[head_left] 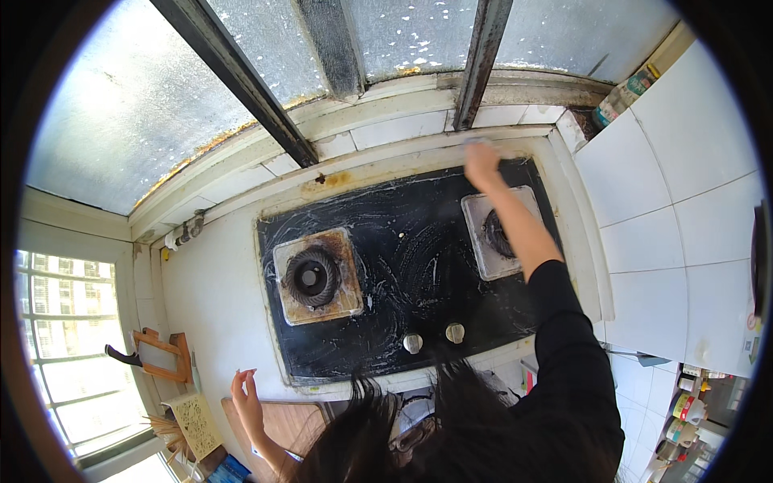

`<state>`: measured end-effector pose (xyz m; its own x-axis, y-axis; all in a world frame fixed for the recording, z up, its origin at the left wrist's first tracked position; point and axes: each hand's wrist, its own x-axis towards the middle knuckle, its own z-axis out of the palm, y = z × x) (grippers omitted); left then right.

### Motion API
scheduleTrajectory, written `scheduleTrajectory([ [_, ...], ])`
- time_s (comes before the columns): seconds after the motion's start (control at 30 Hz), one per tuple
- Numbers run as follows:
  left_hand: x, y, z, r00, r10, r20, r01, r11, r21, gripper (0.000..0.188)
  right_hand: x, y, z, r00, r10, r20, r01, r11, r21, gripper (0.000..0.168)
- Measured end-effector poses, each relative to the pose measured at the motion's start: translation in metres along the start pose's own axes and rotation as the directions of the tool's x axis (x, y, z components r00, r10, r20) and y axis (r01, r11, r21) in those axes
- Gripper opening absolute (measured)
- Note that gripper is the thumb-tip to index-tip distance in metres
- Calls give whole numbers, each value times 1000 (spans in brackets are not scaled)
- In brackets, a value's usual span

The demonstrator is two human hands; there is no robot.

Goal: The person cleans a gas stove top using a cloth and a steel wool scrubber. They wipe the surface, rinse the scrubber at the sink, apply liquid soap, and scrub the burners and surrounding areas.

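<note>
My right hand point(481, 166) reaches over the back right of a black glass gas hob point(392, 271). It grips a small greyish wiping cloth point(477, 140), blurred, at the pale counter strip behind the hob. My forearm partly covers the right burner point(496, 235) and its square metal drip tray point(474, 223). White, soapy-looking streaks swirl across the glass. The left burner point(311, 278) sits on a brown-stained drip tray point(347, 247). Two control knobs point(413, 343) are at the hob's front. My left hand point(246, 398), holding nothing, is raised near a wooden board point(302, 416) at front left.
Behind the hob rises a tiled ledge point(398, 130) below stained windows. A white tiled wall point(640, 223) bounds the right, with a bottle point(625, 96) in the corner. At left stand a wooden knife rack point(175, 356) with a black-handled knife point(122, 355) and several wooden sticks point(169, 431).
</note>
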<state>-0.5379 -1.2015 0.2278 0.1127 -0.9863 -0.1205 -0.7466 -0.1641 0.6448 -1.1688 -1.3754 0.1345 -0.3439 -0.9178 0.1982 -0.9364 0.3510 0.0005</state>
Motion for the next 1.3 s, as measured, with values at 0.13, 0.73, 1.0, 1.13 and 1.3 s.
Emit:
scheduleTrajectory([
  [0.13, -9, 20, 3, 1000, 6, 0, -6, 1000, -24, 20, -3, -122, 24, 964, -255, 80, 215, 918, 333, 16],
  [0.73, -9, 51, 27, 1000, 21, 0, -21, 994, -110, 20, 3, 179, 42, 995, 97, -11, -93, 974, 205, 20],
  [1.0, -25, 82, 33, 997, 56, -53, -56, 998, -5, 21, -9, -42, 40, 978, -192, -80, 207, 926, 315, 17],
  [1.13, -46, 95, 31, 994, 52, -92, -50, 998, 25, 18, -8, -98, 30, 948, -316, -27, 284, 807, 517, 21],
  [1.3, -80, 83, 33, 979, -19, -202, 16, 1000, -14, 15, -17, -95, 8, 890, -451, 65, 293, 675, 677, 29],
])
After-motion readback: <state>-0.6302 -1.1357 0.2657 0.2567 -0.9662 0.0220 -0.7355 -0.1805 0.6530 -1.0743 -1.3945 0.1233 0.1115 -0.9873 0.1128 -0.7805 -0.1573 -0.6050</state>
